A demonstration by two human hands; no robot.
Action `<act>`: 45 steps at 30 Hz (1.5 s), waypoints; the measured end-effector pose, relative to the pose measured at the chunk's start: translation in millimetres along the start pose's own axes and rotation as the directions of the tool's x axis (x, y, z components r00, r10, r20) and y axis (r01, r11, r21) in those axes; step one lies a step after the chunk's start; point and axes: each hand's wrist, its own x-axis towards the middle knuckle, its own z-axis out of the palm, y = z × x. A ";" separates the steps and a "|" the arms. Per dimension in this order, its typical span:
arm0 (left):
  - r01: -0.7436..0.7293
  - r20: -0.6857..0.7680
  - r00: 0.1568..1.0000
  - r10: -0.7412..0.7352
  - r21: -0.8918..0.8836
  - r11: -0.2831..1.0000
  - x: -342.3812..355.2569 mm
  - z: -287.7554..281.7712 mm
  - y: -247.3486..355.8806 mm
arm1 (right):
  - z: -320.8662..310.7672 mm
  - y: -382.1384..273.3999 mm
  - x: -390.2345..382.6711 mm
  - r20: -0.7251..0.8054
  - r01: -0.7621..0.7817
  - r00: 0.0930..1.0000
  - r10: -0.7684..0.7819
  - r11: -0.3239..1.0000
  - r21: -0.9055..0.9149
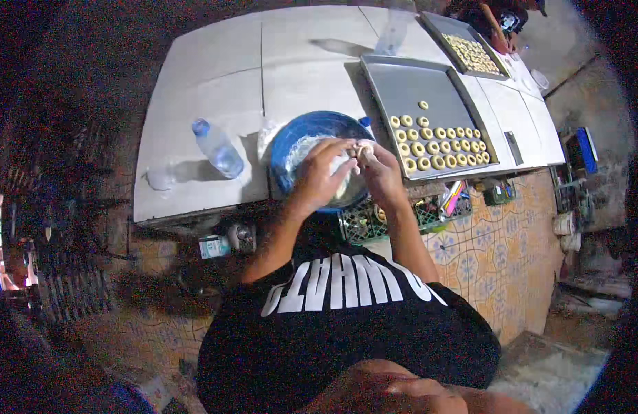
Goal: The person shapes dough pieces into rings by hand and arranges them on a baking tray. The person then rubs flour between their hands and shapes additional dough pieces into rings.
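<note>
A blue basin [281, 141] stands at the table's near edge with white flour and pale dough inside. My left hand [324, 174] and my right hand [384, 176] meet over its right side. Their bent fingers close together around a small pale piece of dough [364, 152], partly hidden by the fingertips. To the right, a grey metal tray [415, 83] holds several rows of small ring-shaped dough pieces [438, 163] along its near half. Two lone rings sit a little above the rows.
A plastic bottle [219, 150] with a blue cap lies left of the basin, beside a clear cup [160, 178]. Another bottle [395, 33] is at the far side. A second tray [440, 26] of dough pieces lies before another person [502, 27]. A green crate [360, 228] sits below the table edge.
</note>
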 end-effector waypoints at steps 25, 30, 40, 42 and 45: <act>0.008 -0.310 0.949 -0.049 -0.133 0.991 -3.9 -16.2 16.1 | 37.5 -42.3 -6.4 0.190 0.012 0.981 -0.027 0.997 0.079; -0.009 -0.236 0.972 0.007 -0.009 1.000 -8.4 -19.6 21.2 | 37.9 -37.8 -3.9 0.212 0.135 0.973 -0.093 0.972 -0.191; -0.027 -0.110 0.994 0.004 -0.213 0.977 -2.5 -18.1 21.1 | 39.0 -50.1 -3.4 -0.006 0.323 0.943 -0.332 0.922 -0.216; 0.105 -0.169 0.964 -0.203 -0.462 0.881 -9.4 -14.1 30.1 | 46.1 -55.1 -11.2 0.022 0.231 0.973 -0.230 0.972 -0.035; -0.004 -0.278 0.958 -0.072 -0.264 0.964 -6.5 -21.9 27.1 | 53.8 -56.2 -16.0 0.073 0.324 0.946 -0.317 0.940 -0.106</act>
